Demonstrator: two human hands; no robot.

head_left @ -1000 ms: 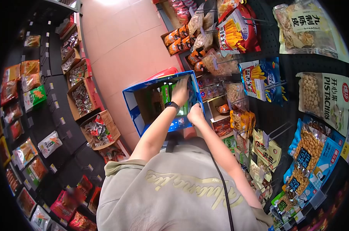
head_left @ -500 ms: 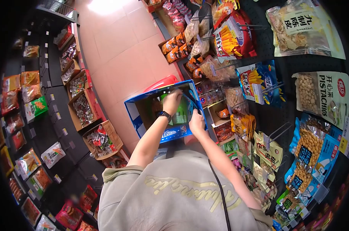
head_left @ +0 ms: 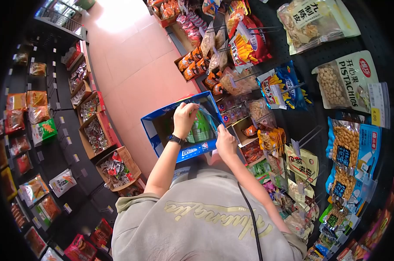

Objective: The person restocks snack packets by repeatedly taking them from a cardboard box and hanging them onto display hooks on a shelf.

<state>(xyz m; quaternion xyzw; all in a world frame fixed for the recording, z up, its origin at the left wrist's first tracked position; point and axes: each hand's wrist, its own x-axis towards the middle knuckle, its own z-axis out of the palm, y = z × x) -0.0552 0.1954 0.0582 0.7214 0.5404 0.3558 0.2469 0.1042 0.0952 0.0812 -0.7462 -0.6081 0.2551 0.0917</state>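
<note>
A blue open-topped cardboard box [head_left: 190, 153] with a brown inside is in front of my body. Inside it, toward the right, lies a shiny green packet [head_left: 201, 128]. Over the opening, my left hand [head_left: 185, 118] has its fingers curled together at the packet's upper end; whether they pinch it is hidden. A dark watch is on that wrist. My right hand [head_left: 226, 142] is closed round the box's right edge near the front corner. A light blue strip [head_left: 211, 121] stands inside the box just above its fingers.
Hooks on the right rack hold a pistachio bag [head_left: 347, 82], blue nut packs [head_left: 351, 152] and fries-style snack bags [head_left: 249, 43]. Cardboard trays of small packets [head_left: 118, 168] line the left shelf [head_left: 68, 150]. A tiled aisle floor [head_left: 127, 65] stretches ahead; metal hooks stick out on the right.
My left hand has drawn slightly up and left from deeper in the box, its fingers now bunched. More of the green packet shows. The right hand stays on the box edge; the view has shifted slightly.
</note>
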